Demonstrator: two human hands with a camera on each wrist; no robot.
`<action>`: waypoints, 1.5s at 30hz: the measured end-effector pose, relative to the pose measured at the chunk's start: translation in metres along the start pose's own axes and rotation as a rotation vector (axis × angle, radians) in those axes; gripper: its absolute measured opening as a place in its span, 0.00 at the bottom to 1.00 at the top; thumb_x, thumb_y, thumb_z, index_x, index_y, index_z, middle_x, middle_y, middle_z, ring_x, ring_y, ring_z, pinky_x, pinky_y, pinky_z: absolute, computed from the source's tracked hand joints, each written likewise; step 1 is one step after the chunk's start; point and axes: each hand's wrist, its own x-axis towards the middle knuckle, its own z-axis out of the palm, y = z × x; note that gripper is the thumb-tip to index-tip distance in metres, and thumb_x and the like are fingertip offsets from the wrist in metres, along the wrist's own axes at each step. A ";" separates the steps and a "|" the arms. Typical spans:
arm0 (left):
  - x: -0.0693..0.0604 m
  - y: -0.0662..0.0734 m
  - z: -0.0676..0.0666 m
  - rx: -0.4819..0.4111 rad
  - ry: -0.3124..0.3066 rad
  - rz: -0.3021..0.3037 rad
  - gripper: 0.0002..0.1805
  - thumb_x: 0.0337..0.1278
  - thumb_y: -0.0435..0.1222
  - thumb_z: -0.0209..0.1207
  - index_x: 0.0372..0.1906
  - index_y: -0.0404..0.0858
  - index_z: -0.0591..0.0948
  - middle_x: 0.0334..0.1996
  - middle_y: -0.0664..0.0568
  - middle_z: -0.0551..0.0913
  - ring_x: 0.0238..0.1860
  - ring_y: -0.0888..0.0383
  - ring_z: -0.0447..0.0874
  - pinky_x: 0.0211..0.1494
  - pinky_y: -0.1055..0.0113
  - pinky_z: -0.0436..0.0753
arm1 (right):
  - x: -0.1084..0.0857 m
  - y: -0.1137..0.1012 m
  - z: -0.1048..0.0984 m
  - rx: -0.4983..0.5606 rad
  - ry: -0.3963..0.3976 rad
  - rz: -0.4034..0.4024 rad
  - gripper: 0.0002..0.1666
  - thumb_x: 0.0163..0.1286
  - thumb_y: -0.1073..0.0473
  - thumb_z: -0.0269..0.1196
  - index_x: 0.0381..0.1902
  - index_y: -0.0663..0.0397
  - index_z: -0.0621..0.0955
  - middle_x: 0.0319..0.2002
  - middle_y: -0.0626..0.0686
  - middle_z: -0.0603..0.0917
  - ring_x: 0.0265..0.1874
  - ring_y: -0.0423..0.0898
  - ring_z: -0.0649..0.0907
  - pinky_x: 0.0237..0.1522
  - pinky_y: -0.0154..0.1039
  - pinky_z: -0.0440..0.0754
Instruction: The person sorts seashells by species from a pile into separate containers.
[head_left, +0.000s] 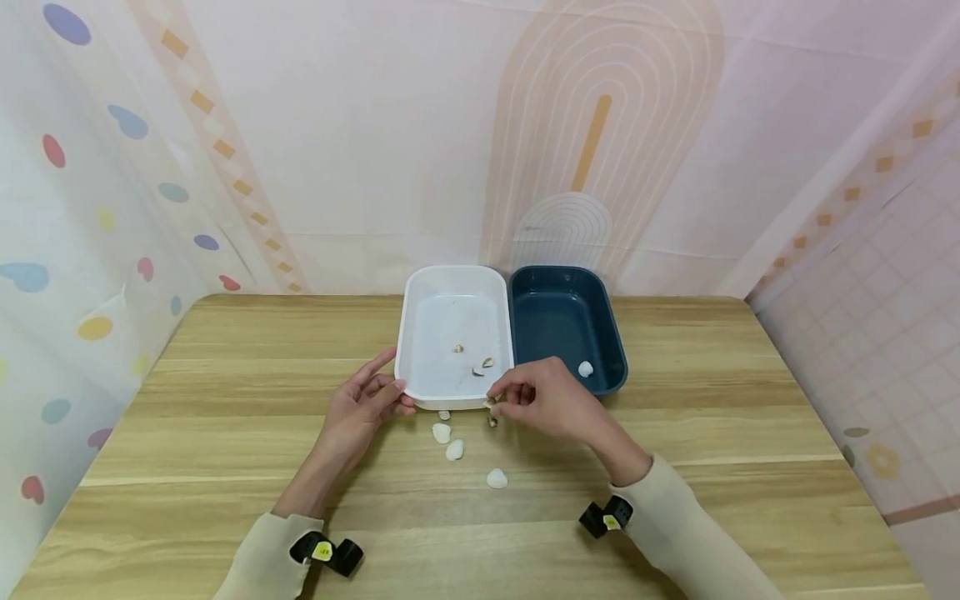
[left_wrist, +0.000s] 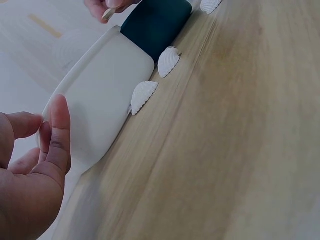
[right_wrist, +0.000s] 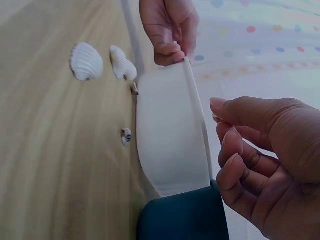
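My left hand (head_left: pixel 362 406) pinches the near left corner of a white tray (head_left: pixel 420 393), thumb and fingers about its rim. At the tray's near right corner, my right hand (head_left: pixel 551 400) pinches a small seashell (left_wrist: pixel 108 14), mostly hidden by the fingertips in the right wrist view. Inside the white tray lie a few small brownish shells (head_left: pixel 487 362). On the table before it are several white shells (head_left: pixel 454 450) and a small dark-striped shell (right_wrist: pixel 126 136), which lies below my right hand.
A dark blue tray (head_left: pixel 617 354) stands against the right side of the white one, with a white shell (head_left: pixel 586 368) in it. The wooden table (head_left: pixel 247 375) meets a patterned cloth (head_left: pixel 360 150) at the back. Another white shell (head_left: pixel 497 478) lies nearer the front.
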 end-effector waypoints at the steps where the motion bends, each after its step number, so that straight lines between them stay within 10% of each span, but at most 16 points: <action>1: 0.000 0.000 0.000 0.000 -0.001 -0.001 0.36 0.72 0.27 0.58 0.80 0.38 0.61 0.39 0.49 0.84 0.35 0.61 0.88 0.44 0.69 0.93 | 0.002 0.000 0.000 0.000 0.002 0.006 0.05 0.67 0.60 0.72 0.40 0.46 0.91 0.24 0.39 0.83 0.22 0.36 0.76 0.22 0.26 0.76; 45: 0.000 0.000 -0.001 -0.022 0.011 -0.019 0.36 0.72 0.28 0.59 0.80 0.39 0.62 0.38 0.51 0.84 0.35 0.61 0.88 0.45 0.69 0.94 | 0.084 0.013 -0.012 -0.152 0.038 0.210 0.11 0.69 0.53 0.71 0.47 0.47 0.90 0.30 0.48 0.85 0.29 0.44 0.80 0.25 0.31 0.78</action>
